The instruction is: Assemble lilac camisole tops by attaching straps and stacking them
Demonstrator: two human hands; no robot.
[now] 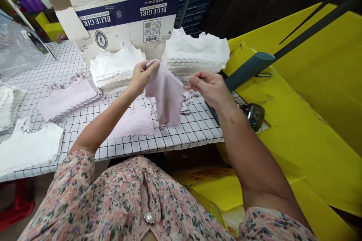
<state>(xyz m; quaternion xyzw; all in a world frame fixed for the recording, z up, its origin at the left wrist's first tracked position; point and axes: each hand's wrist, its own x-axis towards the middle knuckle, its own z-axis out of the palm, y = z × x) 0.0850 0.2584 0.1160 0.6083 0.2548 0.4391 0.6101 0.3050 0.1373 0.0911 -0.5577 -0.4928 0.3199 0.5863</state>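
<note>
My left hand is closed on the top edge of a pale lilac fabric piece with scalloped edges. The cloth hangs down over the table. Close to its right edge, my right hand pinches thumb and fingers together; what lies between them is too small to make out. Small lilac scraps lie behind and below those fingertips. Another lilac fabric piece rests flat on the checked tablecloth, partly hidden by my left forearm.
White fabric stacks stand before an upright cardboard box. A lilac fabric stack and white pieces lie left. On the right are a grey-green pole and yellow sheeting. Another person's hand shows at the far left.
</note>
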